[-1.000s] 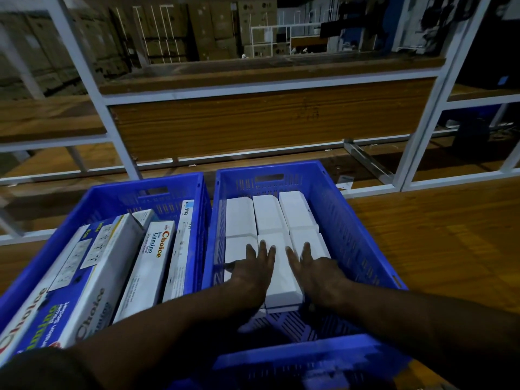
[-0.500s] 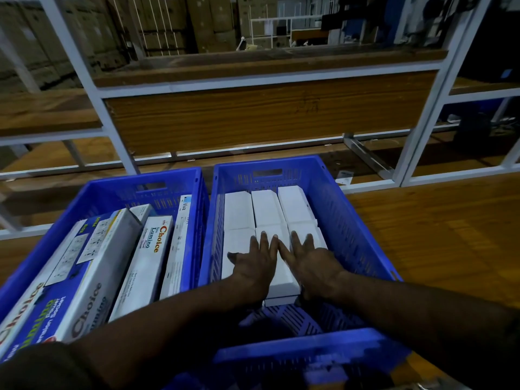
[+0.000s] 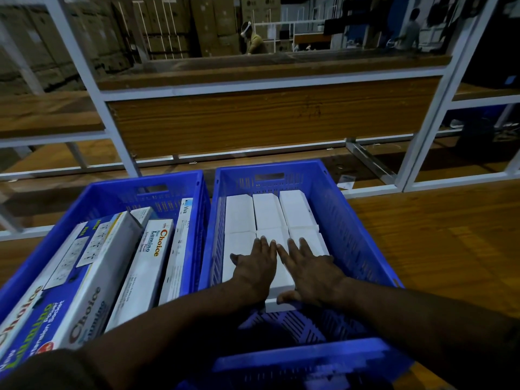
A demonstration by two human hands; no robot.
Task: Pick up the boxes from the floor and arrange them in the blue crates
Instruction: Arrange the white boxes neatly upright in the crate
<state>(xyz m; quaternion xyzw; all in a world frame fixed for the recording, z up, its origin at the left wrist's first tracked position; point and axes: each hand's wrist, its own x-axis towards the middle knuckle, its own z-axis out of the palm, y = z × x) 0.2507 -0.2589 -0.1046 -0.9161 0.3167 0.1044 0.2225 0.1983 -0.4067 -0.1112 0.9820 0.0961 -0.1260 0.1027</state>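
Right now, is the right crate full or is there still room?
Still room. The white boxes fill the far part of the right crate, but bare floor shows nearest the person.

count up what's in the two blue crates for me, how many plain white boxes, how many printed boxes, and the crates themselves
Blue crates: 2, left crate and right crate
Plain white boxes in the right crate: 6 visible, some partly under the hands
Printed boxes in the left crate: 4 clearly visible, possibly more hidden
Total: 12
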